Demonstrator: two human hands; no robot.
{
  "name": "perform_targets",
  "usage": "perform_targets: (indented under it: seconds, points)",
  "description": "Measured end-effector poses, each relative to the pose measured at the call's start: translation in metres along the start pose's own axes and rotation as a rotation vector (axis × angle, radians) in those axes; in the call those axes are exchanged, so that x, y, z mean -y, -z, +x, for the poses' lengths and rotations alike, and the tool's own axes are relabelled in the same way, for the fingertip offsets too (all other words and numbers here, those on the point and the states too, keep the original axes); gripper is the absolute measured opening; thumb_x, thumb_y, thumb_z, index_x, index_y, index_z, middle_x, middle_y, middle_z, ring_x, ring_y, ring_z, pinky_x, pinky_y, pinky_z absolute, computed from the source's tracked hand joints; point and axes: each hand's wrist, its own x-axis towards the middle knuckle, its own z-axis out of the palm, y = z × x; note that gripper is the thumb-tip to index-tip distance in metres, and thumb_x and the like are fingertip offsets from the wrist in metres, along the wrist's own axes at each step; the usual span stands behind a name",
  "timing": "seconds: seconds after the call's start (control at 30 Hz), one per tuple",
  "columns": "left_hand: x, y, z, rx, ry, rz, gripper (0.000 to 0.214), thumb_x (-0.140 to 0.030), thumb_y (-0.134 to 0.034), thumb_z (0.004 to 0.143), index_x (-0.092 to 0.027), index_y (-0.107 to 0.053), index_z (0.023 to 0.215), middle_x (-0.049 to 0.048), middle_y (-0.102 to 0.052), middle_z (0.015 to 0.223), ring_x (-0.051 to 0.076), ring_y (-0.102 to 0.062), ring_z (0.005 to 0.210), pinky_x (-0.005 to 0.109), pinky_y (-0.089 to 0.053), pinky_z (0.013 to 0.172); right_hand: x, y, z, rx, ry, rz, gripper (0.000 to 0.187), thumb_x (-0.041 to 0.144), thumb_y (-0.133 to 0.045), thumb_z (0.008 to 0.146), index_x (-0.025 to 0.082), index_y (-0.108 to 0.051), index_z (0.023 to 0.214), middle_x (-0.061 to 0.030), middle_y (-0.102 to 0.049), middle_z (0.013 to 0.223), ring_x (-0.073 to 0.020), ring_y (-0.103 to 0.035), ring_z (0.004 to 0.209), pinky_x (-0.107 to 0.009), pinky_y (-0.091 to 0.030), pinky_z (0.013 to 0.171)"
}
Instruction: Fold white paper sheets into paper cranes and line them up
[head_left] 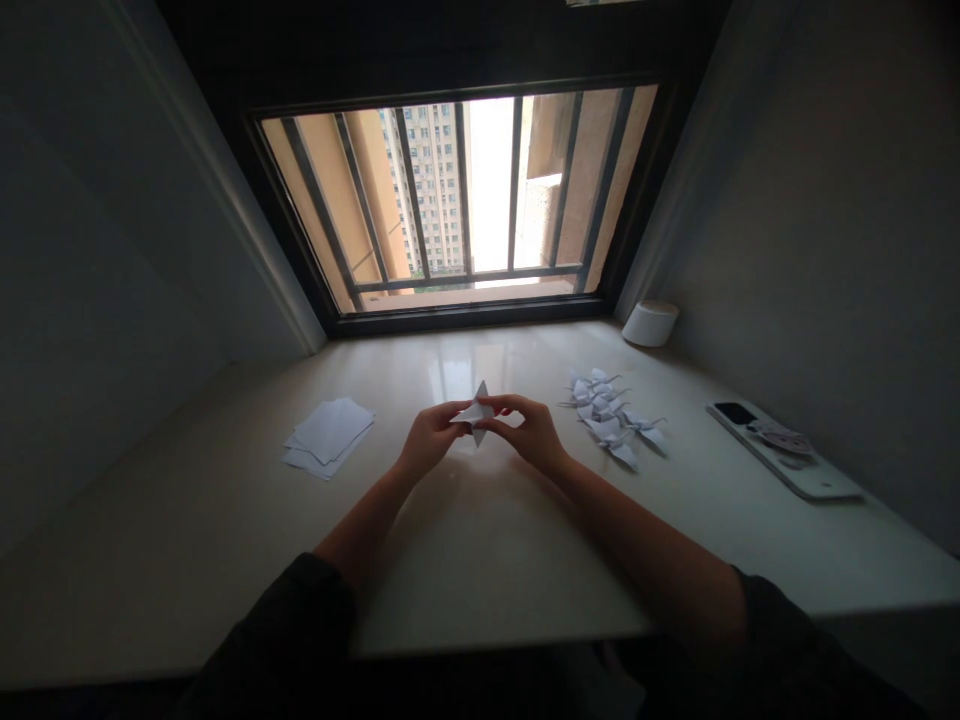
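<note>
Between my two hands, above the middle of the pale counter, is a folded white paper [480,408] with pointed ends up and down. My left hand [429,436] pinches it from the left. From the right, the thumb and fingers of my right hand [534,430] close on it too. Several finished paper cranes [606,412] lie in a cluster to the right of my hands. Off to the left rests a loose stack of white paper squares [330,434]. The fingertips partly cover the folds.
A barred window [480,200] stands behind the pale counter [450,560]. At the back right corner sits a white cylinder-like object [649,324]. A white phone-like device [780,450] with a small item on it lies along the right wall.
</note>
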Motion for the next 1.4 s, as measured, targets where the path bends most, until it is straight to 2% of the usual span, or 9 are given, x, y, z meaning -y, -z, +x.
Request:
perform_targets:
  seconds: [0.17,0.37,0.47,0.57,0.73,0.83,1.0,1.4]
  points:
    - [0.004,0.003,0.001,0.026,-0.052,0.033,0.037,-0.025,-0.065,0.071,-0.014,-0.065,0.106,0.0083,-0.070,0.095,0.023,-0.065,0.088,0.036,-0.053,0.077,0.000,0.001,0.000,0.007,0.057,-0.043,0.030,0.032,-0.068,0.074,0.025,-0.067,0.103,-0.0035,-0.068,0.082,-0.0168,-0.061,0.072,-0.031,-0.048,0.068]
    - [-0.007,0.004,-0.004,0.002,-0.115,0.271,0.043,-0.033,-0.067,0.072,-0.022,-0.062,0.113,0.0080,-0.065,0.108,0.021,-0.064,0.087,0.032,-0.054,0.071,-0.002,0.003,0.002,-0.009,0.063,-0.073,0.029,0.030,-0.065,0.075,0.025,-0.067,0.103,-0.0040,-0.068,0.082,-0.0167,-0.061,0.071,-0.031,-0.049,0.067]
    - [-0.017,0.004,-0.008,-0.038,-0.235,0.432,0.050,-0.034,-0.069,0.071,-0.027,-0.057,0.118,0.0070,-0.061,0.115,0.020,-0.062,0.092,0.035,-0.052,0.078,-0.002,0.005,0.004,-0.024,0.033,-0.102,0.027,0.031,-0.066,0.074,0.024,-0.069,0.101,-0.0044,-0.068,0.080,-0.0169,-0.061,0.070,-0.031,-0.049,0.065]
    - [-0.026,0.004,-0.010,-0.070,-0.334,0.564,0.046,-0.032,-0.067,0.073,-0.029,-0.057,0.118,0.0061,-0.059,0.118,0.022,-0.059,0.101,0.038,-0.048,0.088,-0.001,0.005,0.005,-0.031,0.000,-0.128,0.026,0.034,-0.065,0.075,0.025,-0.070,0.098,-0.0045,-0.068,0.078,-0.0168,-0.060,0.068,-0.031,-0.049,0.064]
    - [-0.031,0.005,-0.011,-0.022,-0.449,0.614,0.038,-0.026,-0.063,0.077,-0.029,-0.060,0.114,0.0043,-0.061,0.117,0.021,-0.054,0.110,0.038,-0.041,0.097,-0.002,0.005,0.004,-0.029,-0.030,-0.170,0.024,0.035,-0.065,0.075,0.025,-0.071,0.096,-0.0046,-0.069,0.077,-0.0164,-0.059,0.065,-0.030,-0.048,0.060]
    - [-0.029,0.005,-0.011,-0.035,-0.446,0.608,0.035,-0.029,-0.066,0.074,-0.029,-0.064,0.109,0.0045,-0.065,0.110,0.022,-0.058,0.104,0.037,-0.043,0.093,-0.002,0.004,0.004,0.002,0.004,-0.204,0.022,0.032,-0.066,0.075,0.024,-0.071,0.095,-0.0047,-0.070,0.078,-0.0179,-0.059,0.069,-0.031,-0.048,0.062]
    - [-0.020,0.005,-0.011,-0.129,-0.399,0.623,0.020,-0.036,-0.068,0.072,-0.028,-0.071,0.091,0.0037,-0.071,0.093,0.022,-0.063,0.089,0.035,-0.046,0.084,0.000,0.003,0.002,0.063,0.062,-0.212,0.019,0.030,-0.066,0.076,0.025,-0.071,0.094,-0.0043,-0.071,0.080,-0.0185,-0.061,0.073,-0.031,-0.048,0.065]
    - [-0.025,0.003,-0.015,-0.173,-0.365,0.583,0.015,-0.037,-0.066,0.074,-0.029,-0.072,0.085,0.0030,-0.072,0.089,0.022,-0.065,0.086,0.033,-0.047,0.081,-0.004,0.002,0.003,0.104,0.009,-0.160,0.021,0.036,-0.067,0.074,0.026,-0.072,0.092,-0.0046,-0.071,0.078,-0.0175,-0.061,0.068,-0.030,-0.049,0.060]
